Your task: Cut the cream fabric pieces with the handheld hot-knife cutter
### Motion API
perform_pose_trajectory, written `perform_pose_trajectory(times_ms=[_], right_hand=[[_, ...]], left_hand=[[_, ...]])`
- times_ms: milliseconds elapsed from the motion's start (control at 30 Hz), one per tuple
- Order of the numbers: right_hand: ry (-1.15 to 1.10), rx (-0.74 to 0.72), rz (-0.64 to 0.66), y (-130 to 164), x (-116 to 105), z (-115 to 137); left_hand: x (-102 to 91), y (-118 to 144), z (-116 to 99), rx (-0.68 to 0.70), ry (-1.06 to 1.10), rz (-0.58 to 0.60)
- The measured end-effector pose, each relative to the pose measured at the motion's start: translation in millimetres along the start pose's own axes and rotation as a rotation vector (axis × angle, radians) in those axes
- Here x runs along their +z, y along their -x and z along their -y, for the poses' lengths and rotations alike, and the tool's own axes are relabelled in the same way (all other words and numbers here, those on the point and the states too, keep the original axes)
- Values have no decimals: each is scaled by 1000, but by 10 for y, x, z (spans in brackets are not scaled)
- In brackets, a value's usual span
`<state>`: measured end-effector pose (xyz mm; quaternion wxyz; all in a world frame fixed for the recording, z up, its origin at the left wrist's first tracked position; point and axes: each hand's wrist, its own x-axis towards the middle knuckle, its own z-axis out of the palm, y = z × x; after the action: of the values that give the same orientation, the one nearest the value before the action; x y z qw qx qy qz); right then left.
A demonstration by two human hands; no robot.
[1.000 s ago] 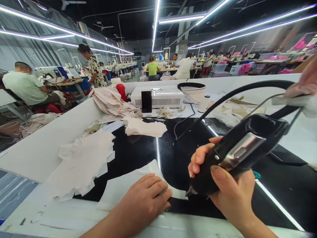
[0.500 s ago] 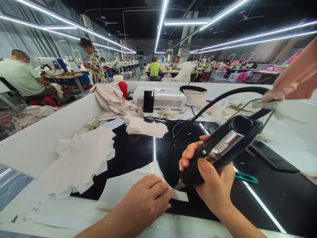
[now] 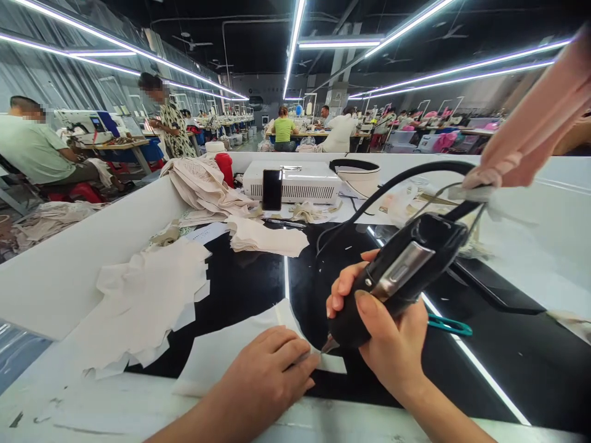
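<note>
My right hand [image 3: 392, 335] is closed round a black corded handheld tool [image 3: 401, 271] with a silver panel, held at a slant. Its metal tip [image 3: 329, 344] points down and meets the edge of a white fabric piece [image 3: 226, 347] on the black glossy board [image 3: 244, 277]. My left hand [image 3: 272, 366] lies flat on this piece, fingertips close beside the tip, pressing it down. The fingers are mostly stretched out and hold nothing. Part of the fabric is hidden under my left hand. A black cable [image 3: 415, 167] runs from the tool's top, where pinkish cloth [image 3: 521, 135] is tied.
Stacked pale fabric pieces [image 3: 148, 292] lie left, with a smaller stack [image 3: 268, 237] behind. A teal oval item [image 3: 450, 325] and a flat black object [image 3: 496, 286] lie right. At the back stand a white vented box [image 3: 300, 187] and a phone [image 3: 272, 189]. Low white walls [image 3: 92, 271] edge the table.
The view has shifted slightly, so most things sit a little further left. The tool stays in my right hand, with its tip still at the fabric's edge beside my left hand.
</note>
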<state>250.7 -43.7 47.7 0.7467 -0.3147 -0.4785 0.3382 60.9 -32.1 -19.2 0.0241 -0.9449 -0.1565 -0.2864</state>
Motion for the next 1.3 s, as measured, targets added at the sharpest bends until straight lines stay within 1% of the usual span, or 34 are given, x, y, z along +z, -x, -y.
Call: perform_pose_trajectory(times_ms=[167,300,500,700,867,1000,1133,1300], right_hand=[[8,-37,-27,1,-73,59],[27,-35,-31,18,-99,50],[15,-16,-39,22,-79,52],[-58,-2,9,77,-25,79],[-48,4,25,146,-25,40],[-18,15,19,141,-30,51],[-18,-9,-3,104,-65,106],[-6,-22,-18,119,-134,142]], left_hand=[[7,4,2,11,-8,-7],[-1,5,-3,8,-5,-23],[-21,-5,-8,1,-7,-20],[-23,9,1,-4,-2,-5],[-1,24,4,-20,4,-25],[-4,18,2,-12,-11,-13],[-30,5,-1,-21,7,12],[-29,-4,2,-7,9,-5]])
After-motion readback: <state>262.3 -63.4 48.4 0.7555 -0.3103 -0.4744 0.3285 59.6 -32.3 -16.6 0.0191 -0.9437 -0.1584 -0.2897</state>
